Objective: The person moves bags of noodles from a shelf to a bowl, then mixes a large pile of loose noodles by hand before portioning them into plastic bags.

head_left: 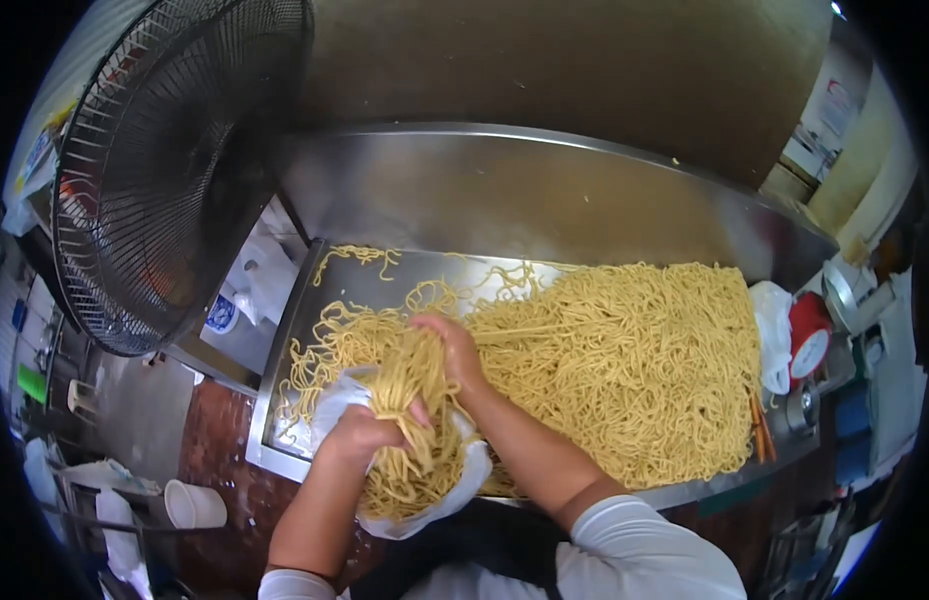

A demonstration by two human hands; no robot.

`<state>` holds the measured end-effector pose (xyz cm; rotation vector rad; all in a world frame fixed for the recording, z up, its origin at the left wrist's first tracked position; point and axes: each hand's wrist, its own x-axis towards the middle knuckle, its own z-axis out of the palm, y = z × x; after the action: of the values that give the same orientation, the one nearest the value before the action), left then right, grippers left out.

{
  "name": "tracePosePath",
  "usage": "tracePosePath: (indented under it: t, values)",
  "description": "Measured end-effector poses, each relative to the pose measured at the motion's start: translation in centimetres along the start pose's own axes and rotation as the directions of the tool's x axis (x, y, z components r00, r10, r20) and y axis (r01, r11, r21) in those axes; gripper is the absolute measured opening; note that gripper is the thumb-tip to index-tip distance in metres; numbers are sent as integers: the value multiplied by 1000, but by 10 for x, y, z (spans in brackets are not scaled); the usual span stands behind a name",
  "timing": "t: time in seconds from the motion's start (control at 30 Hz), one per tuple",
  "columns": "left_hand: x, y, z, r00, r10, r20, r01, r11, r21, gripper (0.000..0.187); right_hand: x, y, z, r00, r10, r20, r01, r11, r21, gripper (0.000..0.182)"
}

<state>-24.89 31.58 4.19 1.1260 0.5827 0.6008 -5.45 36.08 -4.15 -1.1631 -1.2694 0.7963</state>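
A clump of yellow noodles (409,385) is held between my two hands above a white plastic bag (475,468). My left hand (369,432) has its fingers wrapped round the lower left of the clump. On the upper right side, my right hand (452,350) is curled against the same noodles. More noodles fill the bag, which stands at the front edge of the metal tray (269,440). A large pile of noodles (624,370) covers the tray's middle and right, with looser strands at its left.
A large black fan (174,180) stands at the upper left. Behind the tray rises a metal backboard (544,200). To the right are a white bag (772,335), a red scale (809,338) and orange sticks (761,428). A white bucket (194,505) is at the lower left.
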Motion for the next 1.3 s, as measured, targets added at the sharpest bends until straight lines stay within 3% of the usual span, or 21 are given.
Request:
tracePosePath:
  t: [0.03,0.1,0.17,0.27,0.3,0.33,0.4,0.47,0.53,0.6,0.67,0.7,0.73,0.8,0.9,0.97,1.07,1.17,1.2,1.23,1.3]
  values:
    - [-5,12,17,987,-132,-90,131,991,-21,26,10,13,4,982,148,-118,-103,941,321,29]
    - [-8,23,15,987,-149,-52,152,987,50,26,39,28,1,916,336,-221,-127,764,633,30]
    - [-9,34,8,980,-199,17,195,971,141,29,65,36,-17,844,302,-444,-8,834,552,29]
    - [-9,53,-10,977,-203,73,168,930,327,34,93,-27,-68,785,345,-515,224,617,755,25]
    - [-8,51,-21,980,-184,75,140,907,397,39,101,-42,-84,741,318,-592,249,688,681,23]
    - [-7,55,-21,979,-193,63,154,909,386,39,104,-24,-113,826,36,-562,435,594,677,25]
    - [-5,64,-19,958,-273,-82,267,759,593,43,93,-73,-139,710,77,-700,273,886,374,24]
    - [-6,56,-33,962,-234,-142,259,616,744,46,91,-59,-185,601,-33,-799,266,950,161,22]
    - [-8,66,-33,869,-401,-289,366,130,922,45,79,-46,-246,734,106,-670,495,592,636,19]
    - [-23,37,-69,805,-460,-374,417,-9,909,44,71,-19,-301,610,183,-771,302,846,440,19]
    - [-41,29,-84,854,-343,-391,342,-195,919,42,40,-4,-340,712,142,-688,-97,990,104,23]
    - [-48,21,-94,825,-368,-428,363,-235,902,45,24,-7,-343,842,55,-536,-336,832,-442,28]
    - [-57,15,-97,818,-369,-441,381,-227,896,45,13,-11,-345,939,84,-334,-340,377,-861,34]
    - [-69,7,-98,834,-205,-512,468,-229,854,40,12,-7,-361,795,606,-13,-188,226,-956,47]
    - [-76,-2,-97,847,-134,-514,488,-187,853,35,25,-18,-327,882,466,73,-87,313,-946,53]
    - [-74,-5,-92,826,-178,-535,501,-205,841,35,44,-69,-229,884,467,0,-189,358,-914,58]
    - [-76,-8,-87,802,-223,-554,514,-213,831,36,63,-55,-103,921,268,282,28,677,-736,56]
    - [-80,-10,-85,807,-216,-550,512,-207,833,38,50,-45,36,847,127,516,133,889,-438,51]
    - [-81,-12,-86,806,-209,-553,514,-215,830,39,39,-22,78,857,125,501,37,953,-301,51]
    - [-82,-13,-86,816,-195,-544,509,-205,836,44,27,-24,100,699,350,623,-362,925,-114,58]
    - [-91,-21,-94,864,-121,-489,473,-137,870,42,13,11,116,622,373,688,-108,912,-396,69]
